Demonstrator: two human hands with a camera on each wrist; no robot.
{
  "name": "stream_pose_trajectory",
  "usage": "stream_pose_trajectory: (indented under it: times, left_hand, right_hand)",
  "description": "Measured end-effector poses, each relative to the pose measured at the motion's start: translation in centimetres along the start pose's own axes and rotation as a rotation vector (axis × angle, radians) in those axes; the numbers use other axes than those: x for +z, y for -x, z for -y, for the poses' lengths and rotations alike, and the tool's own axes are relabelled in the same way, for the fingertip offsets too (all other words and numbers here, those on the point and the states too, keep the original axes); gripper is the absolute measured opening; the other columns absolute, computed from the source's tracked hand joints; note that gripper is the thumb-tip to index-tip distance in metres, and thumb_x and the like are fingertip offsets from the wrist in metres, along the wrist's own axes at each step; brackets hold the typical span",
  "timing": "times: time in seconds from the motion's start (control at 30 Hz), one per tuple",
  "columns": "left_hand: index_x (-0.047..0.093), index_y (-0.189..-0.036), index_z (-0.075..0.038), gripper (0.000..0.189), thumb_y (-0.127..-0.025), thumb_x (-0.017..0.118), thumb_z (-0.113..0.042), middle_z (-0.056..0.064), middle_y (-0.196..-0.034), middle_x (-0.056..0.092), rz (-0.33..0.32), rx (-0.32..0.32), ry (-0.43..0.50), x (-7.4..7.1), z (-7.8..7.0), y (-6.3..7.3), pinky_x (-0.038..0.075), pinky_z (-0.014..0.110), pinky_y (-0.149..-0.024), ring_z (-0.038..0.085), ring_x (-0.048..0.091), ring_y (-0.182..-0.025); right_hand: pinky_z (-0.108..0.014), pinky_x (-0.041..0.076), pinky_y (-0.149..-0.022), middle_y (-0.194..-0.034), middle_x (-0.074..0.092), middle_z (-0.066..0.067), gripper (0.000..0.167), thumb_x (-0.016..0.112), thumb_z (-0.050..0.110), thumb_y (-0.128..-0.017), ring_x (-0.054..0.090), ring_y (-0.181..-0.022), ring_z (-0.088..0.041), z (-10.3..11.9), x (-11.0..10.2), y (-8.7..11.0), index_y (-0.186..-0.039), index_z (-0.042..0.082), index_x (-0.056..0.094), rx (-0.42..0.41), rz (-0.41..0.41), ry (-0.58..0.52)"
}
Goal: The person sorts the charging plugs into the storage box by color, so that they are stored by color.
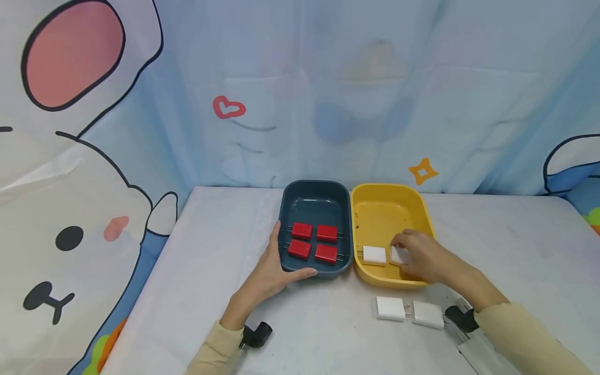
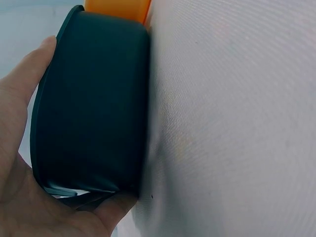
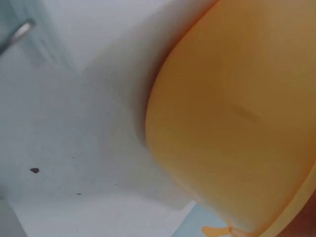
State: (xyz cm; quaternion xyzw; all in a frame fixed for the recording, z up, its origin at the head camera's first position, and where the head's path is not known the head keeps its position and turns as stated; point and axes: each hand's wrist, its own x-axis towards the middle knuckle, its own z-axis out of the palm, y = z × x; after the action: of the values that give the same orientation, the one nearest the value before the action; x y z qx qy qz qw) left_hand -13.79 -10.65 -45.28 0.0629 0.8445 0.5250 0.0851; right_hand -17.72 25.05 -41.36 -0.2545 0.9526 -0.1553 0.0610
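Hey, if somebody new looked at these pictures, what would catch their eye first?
Probably the four red plugs in the dark blue tray, which the left hand holds at its near left corner. Just to the right, the right hand pinches a white plug in the yellow tray. A big cartoon animal fills the backdrop's left side.
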Motion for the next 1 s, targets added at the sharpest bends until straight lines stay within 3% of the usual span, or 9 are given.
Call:
stream_pose_trajectory:
  times: [0.57,0.77,1.0]
  left_hand:
    - [-0.003,-0.169,-0.021,0.131,-0.08,0.09,-0.047,0.005,-0.174,0.018,0.001,0.005,0.01,0.1,-0.1,0.0,0.031,0.059,-0.122,0.028,0.023,-0.157]
    - [-0.003,-0.169,-0.023,0.131,-0.08,0.089,-0.05,0.003,-0.174,0.016,0.005,0.001,0.007,0.2,-0.1,0.0,0.03,0.059,-0.122,0.028,0.022,-0.157]
    - [-0.002,-0.169,-0.022,0.131,-0.08,0.089,-0.049,0.004,-0.174,0.018,-0.003,0.003,0.002,0.0,-0.1,0.0,0.032,0.06,-0.121,0.029,0.022,-0.157]
  right_hand:
    - [-0.051,0.06,-0.084,-0.102,0.066,-0.013,0.043,0.086,-0.002,-0.07,0.061,-0.087,-0.026,-0.3,-0.3,-0.4,-0.109,-0.002,0.07,-0.003,0.049,0.011]
    - [-0.045,0.06,-0.075,-0.107,0.062,-0.017,0.047,0.092,0.002,-0.073,0.059,-0.084,-0.025,0.5,-1.1,0.9,-0.114,-0.003,0.07,-0.052,-0.058,0.038]
    - [-0.047,0.061,-0.078,-0.11,0.063,-0.012,0.053,0.094,0.001,-0.071,0.063,-0.092,-0.029,3.5,-3.4,4.0,-0.119,0.001,0.07,-0.114,-0.196,0.062]
